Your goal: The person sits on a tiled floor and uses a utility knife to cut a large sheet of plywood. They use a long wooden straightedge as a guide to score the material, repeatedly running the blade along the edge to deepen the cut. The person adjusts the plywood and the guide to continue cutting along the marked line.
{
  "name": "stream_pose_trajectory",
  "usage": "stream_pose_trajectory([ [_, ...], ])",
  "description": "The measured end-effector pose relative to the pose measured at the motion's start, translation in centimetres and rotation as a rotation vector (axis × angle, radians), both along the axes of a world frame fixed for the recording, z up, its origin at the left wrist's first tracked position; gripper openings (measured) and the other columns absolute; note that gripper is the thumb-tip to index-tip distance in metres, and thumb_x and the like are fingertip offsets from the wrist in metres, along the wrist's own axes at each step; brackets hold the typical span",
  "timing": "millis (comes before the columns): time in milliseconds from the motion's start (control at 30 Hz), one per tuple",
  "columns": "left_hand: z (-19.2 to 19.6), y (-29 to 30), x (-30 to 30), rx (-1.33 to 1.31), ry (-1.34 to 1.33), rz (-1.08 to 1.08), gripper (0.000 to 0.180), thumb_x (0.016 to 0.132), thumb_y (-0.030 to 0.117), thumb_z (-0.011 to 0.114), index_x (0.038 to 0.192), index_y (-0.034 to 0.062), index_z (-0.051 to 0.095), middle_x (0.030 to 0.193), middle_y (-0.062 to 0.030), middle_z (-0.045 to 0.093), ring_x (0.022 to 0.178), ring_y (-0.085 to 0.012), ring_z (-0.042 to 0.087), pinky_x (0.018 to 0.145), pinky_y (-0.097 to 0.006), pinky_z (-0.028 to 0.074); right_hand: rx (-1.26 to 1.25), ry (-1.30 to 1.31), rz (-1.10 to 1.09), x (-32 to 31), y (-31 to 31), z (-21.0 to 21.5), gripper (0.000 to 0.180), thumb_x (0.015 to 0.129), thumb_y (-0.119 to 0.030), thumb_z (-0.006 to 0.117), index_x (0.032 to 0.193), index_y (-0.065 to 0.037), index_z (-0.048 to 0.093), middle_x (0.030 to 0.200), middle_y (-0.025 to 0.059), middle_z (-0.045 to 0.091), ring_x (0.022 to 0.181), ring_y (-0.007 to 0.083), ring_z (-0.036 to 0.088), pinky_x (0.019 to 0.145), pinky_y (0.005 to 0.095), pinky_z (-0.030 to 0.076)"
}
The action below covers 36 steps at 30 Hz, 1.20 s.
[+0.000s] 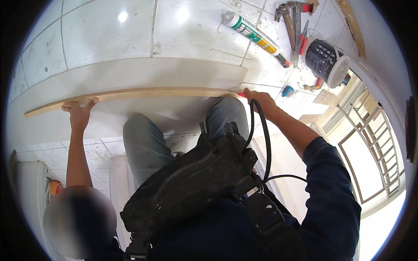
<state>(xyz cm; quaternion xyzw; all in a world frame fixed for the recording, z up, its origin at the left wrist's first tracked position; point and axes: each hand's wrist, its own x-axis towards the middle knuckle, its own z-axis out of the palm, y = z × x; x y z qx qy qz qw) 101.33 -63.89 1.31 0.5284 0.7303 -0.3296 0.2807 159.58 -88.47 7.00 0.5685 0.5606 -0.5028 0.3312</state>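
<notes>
A long, narrow wooden strip (152, 92) lies across a pale flat board (183, 69) in front of my knees. Near the strip's left end, my left hand (78, 115) holds it down, thumb and fingers spread along the near edge. My right hand (261, 103) is at the strip's right end, closed around a small red-handled tool (241, 94) with a thin grey tip. The tip meets the end of the strip; most of the handle is hidden in my fingers. My knee (226, 111) is close against the strip near its right end.
On the tiled floor (109, 30) beyond lie a sealant cartridge (254, 38), a hammer (289, 28), a flat metal bar (297, 37) and a red-handled tool (303, 41). A black bucket (320, 56) lies tipped at right. A black cable (266, 143) loops by my right arm.
</notes>
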Motion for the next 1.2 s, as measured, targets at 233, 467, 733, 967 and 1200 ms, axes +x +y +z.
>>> stream_pose_trajectory([
  [233, -0.8, -0.3, -1.8, 0.005, -0.066, 0.026, 0.146, 0.072, 0.068, 0.078, 0.143, -0.0245, -0.009, 0.153, -0.0453, -0.002, 0.134, -0.0517, 0.041, 0.109, -0.041, 0.04, -0.196, -0.361, 0.005, 13.9, -7.8, 6.9, 0.028, 0.096, -0.014, 0.052, 0.122, -0.004, 0.05, 0.089, 0.0209, 0.07, 0.077, 0.0372, 0.07, 0.066, 0.0493, 0.056],
  [467, -3.4, -2.6, -4.1, 0.149, -0.058, -0.131, 0.149, 0.067, 0.077, 0.074, 0.146, -0.0216, -0.006, 0.154, -0.046, -0.006, 0.146, -0.0537, 0.017, 0.117, -0.045, 0.03, 0.201, -0.064, -0.302, -2.1, 2.6, 2.8, 0.02, 0.098, -0.017, 0.05, 0.115, -0.007, 0.049, 0.092, 0.0222, 0.066, 0.082, 0.0442, 0.066, 0.069, 0.0551, 0.052],
  [733, 2.2, 0.3, 1.5, 0.043, -0.073, 0.123, 0.147, 0.069, 0.059, 0.084, 0.144, -0.0224, -0.012, 0.151, -0.0469, -0.016, 0.141, -0.0532, 0.031, 0.111, -0.042, 0.04, 0.489, 0.384, -0.245, -29.6, 14.3, -2.2, 0.024, 0.092, -0.02, 0.06, 0.112, -0.009, 0.052, 0.095, 0.016, 0.064, 0.085, 0.0364, 0.066, 0.07, 0.0484, 0.053],
  [967, 2.3, 0.2, 1.1, 0.095, -0.142, 0.185, 0.145, 0.067, 0.055, 0.087, 0.146, -0.0199, -0.01, 0.153, -0.0448, -0.013, 0.142, -0.0519, 0.029, 0.111, -0.045, 0.039, 0.774, 0.26, -0.023, -28.0, 11.6, -5.6, 0.036, 0.086, -0.031, 0.07, 0.112, -0.012, 0.053, 0.102, 0.0076, 0.063, 0.088, 0.0262, 0.068, 0.067, 0.0429, 0.054],
  [1200, 2.2, 4.4, 3.0, 0.569, -0.654, 0.329, 0.108, 0.082, 0.045, 0.078, 0.151, -0.0123, 0.017, 0.157, -0.0346, 0.021, 0.141, -0.0424, 0.039, 0.114, -0.04, 0.036, 0.846, 0.126, -0.11, -24.5, 16.2, -4.1, 0.033, 0.085, -0.032, 0.07, 0.108, -0.014, 0.055, 0.097, 0.0067, 0.062, 0.085, 0.0266, 0.067, 0.064, 0.0448, 0.054],
])
